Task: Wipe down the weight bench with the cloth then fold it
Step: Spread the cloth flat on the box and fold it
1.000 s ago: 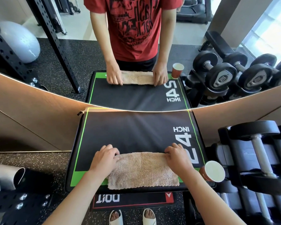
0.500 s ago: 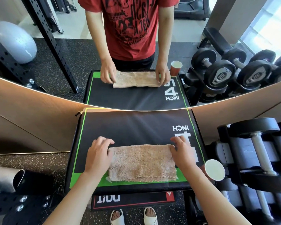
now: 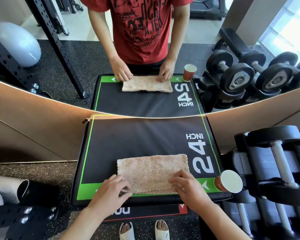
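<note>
Left hand, fingers curled, pinching near left corner of fluffy beige rectangular cloth; right hand gripping near right corner likewise, probably for a fold; cloth flat on near part of black green-edged padded bench; red paper cup right

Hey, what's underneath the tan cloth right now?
The cloth lies flat on the black padded box, its near edge over the green border. Both hands, left hand and right hand, grip its near corners. The surface beneath the cloth is covered.
</note>
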Tool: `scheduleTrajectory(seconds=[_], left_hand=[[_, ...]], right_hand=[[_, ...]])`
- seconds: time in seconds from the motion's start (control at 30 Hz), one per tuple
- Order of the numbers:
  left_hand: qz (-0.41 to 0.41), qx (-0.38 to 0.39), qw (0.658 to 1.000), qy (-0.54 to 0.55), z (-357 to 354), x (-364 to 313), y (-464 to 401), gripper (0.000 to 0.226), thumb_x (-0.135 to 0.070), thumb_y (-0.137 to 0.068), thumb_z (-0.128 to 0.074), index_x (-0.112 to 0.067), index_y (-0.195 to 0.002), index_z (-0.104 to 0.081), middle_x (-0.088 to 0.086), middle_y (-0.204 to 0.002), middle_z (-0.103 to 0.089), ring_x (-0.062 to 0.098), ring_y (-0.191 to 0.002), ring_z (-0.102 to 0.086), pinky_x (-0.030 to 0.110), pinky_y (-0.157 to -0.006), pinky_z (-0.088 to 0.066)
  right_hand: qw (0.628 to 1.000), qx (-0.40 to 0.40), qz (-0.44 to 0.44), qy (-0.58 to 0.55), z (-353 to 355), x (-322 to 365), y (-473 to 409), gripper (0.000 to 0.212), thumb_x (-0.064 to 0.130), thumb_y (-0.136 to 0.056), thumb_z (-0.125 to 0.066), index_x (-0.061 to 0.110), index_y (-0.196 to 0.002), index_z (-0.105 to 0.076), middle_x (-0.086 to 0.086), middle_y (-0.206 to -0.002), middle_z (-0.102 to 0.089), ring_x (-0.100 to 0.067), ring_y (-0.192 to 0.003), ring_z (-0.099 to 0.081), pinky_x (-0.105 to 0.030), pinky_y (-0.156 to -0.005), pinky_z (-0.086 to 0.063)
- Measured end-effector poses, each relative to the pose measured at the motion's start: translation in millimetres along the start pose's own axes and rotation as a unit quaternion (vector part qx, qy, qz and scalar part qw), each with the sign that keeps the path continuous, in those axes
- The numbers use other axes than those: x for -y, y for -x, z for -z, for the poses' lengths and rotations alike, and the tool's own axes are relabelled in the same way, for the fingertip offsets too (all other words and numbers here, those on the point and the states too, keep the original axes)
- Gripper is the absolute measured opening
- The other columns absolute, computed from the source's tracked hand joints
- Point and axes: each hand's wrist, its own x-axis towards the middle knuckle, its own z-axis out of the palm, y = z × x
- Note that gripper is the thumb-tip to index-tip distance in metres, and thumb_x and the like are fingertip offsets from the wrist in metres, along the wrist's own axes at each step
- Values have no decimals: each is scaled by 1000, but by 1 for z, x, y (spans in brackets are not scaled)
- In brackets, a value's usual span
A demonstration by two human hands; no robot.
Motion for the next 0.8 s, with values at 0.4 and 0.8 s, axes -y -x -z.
scheduleTrajectory(seconds=[0.4, 0.8], left_hand=[[5, -9, 998, -65, 1, -7, -38, 36, -47, -87, -76, -45, -121, -66, -22, -113, -50, 8, -112, -51, 34, -88, -50], [114, -9, 993, 36, -13, -72, -23, 43, -57, -95, -58, -35, -132, -58, -19, -125, -58, 8, -111, -61, 27, -92, -50]], right_hand=[[993, -50, -75, 81, -37, 56, -30, 22, 20, -96, -56, 27, -116, -61, 5, -114, -49, -20, -103, -45, -34, -84, -49], [987, 37, 1, 157, -12, 50, -114, 64, -5, -76, -47, 24, -132, -56, 6, -143, -41, -21, -130, -41, -39, -110, -33]])
